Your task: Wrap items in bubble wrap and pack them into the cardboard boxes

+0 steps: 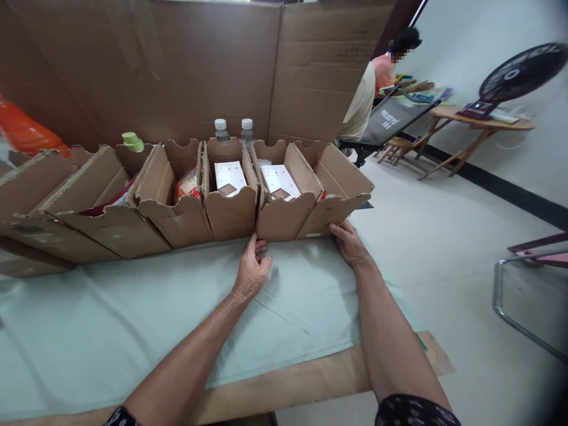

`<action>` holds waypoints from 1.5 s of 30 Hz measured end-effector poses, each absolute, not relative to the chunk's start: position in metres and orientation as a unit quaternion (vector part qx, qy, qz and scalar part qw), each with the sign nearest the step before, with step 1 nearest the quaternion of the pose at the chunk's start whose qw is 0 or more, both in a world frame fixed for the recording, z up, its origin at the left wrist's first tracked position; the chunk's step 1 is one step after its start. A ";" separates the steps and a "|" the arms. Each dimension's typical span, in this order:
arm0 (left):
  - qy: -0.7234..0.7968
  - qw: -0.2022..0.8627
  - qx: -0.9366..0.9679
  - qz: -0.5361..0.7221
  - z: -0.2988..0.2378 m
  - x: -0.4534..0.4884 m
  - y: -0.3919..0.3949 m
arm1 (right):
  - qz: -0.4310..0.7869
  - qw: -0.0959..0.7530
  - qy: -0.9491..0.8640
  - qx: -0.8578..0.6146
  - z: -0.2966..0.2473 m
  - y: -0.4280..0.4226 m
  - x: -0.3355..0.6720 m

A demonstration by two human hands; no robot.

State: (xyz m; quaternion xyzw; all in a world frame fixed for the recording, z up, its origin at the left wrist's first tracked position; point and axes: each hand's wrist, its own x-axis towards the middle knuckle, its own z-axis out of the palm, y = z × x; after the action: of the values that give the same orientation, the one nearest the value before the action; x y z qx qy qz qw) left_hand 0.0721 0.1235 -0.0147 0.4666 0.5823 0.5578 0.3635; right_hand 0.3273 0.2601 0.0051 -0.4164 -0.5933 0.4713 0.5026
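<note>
A row of open-topped cardboard boxes stands on a pale green cloth [177,307]. My left hand [252,269] is at the foot of the row, its index finger touching the front base where two boxes meet; its thumb stands apart and nothing is held. At the right end, my right hand [350,242] grips the lower corner of the last cardboard box [331,214], thumb on the front and fingers partly hidden round the side. White printed cartons lie in two boxes, one carton [229,176] left of the other carton [279,180]. Another box contains a red-and-clear packet [189,184].
Tall cardboard panels [199,65] rise behind the row. Two white-capped bottles [220,131], a green cap [132,141] and an orange bottle [31,127] show there. Rightward are a folding chair [390,121], a seated person [384,74] and a fan [510,77] on a wooden table [510,122].
</note>
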 end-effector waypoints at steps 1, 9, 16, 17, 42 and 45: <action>0.584 0.365 0.464 0.557 -0.014 0.073 0.125 | 0.467 0.501 -0.595 -0.421 0.005 0.261 0.326; 0.601 0.355 0.477 0.534 0.010 0.064 0.091 | 0.365 0.472 -0.614 -0.517 0.019 0.241 0.322; 0.671 0.170 0.576 0.435 0.009 -0.040 -0.006 | 0.193 0.486 -0.630 -0.573 0.072 0.155 0.278; 0.685 0.159 0.566 0.430 0.009 -0.051 -0.012 | 0.181 0.482 -0.665 -0.541 0.086 0.143 0.257; 0.653 0.157 0.541 0.507 0.034 -0.110 -0.085 | 0.142 0.334 -0.827 -0.430 0.154 -0.029 0.204; 0.635 0.177 0.547 0.516 0.051 -0.106 -0.079 | 0.159 0.356 -0.770 -0.505 0.138 -0.083 0.261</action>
State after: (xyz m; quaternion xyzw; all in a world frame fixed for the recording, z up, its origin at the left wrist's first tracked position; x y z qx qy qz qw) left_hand -0.1061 -0.0787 0.0513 0.5469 0.6349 0.5162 0.1772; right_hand 0.2614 -0.0828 0.1377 -0.5047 -0.7699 0.1594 0.3565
